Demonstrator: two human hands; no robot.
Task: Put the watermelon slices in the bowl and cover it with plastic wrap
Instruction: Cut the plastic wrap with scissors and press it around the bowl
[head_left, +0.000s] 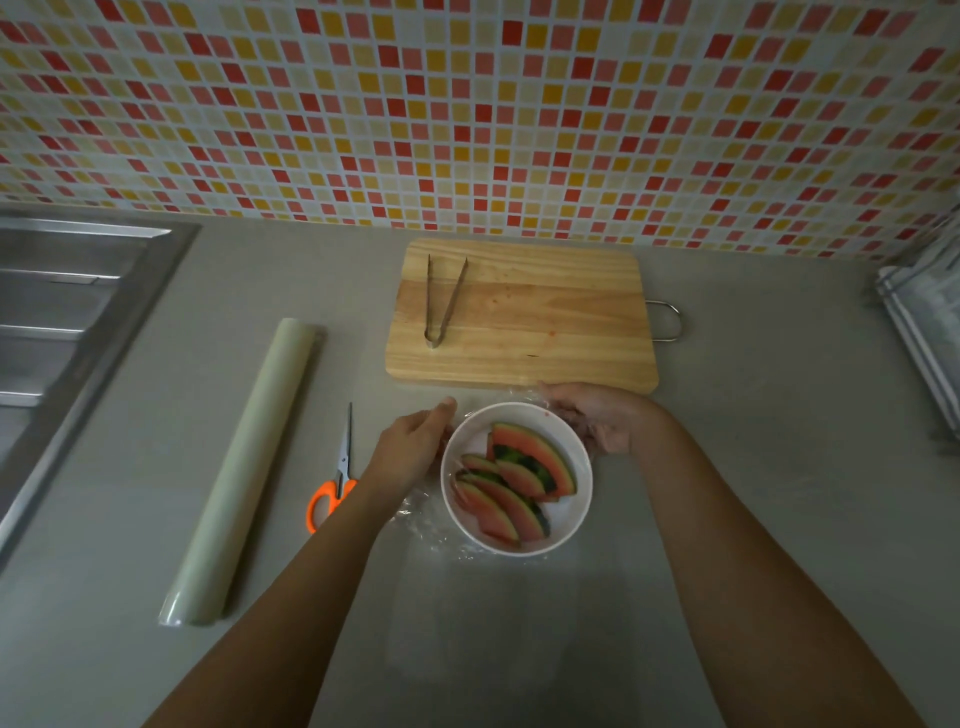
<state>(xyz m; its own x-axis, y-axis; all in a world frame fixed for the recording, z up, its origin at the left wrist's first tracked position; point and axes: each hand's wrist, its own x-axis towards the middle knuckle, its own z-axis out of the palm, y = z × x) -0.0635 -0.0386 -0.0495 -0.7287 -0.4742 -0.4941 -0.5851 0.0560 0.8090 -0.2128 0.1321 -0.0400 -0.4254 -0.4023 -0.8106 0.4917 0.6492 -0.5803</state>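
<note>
Left hand covering part of the white round bowl's left rim; fingertips hidden behind it. Right hand blurring under the crinkled clear plastic wrap, grip not readable. Wrap's outline over the grey countertop fading out, near-invisible toward the near edge. Steel sink getting cropped by left edge. Striped folded cloth getting cropped at right, blurry. Both forearms running off the bottom edge. Orange-handled scissors' lower loop partly hiding behind left wrist.
</note>
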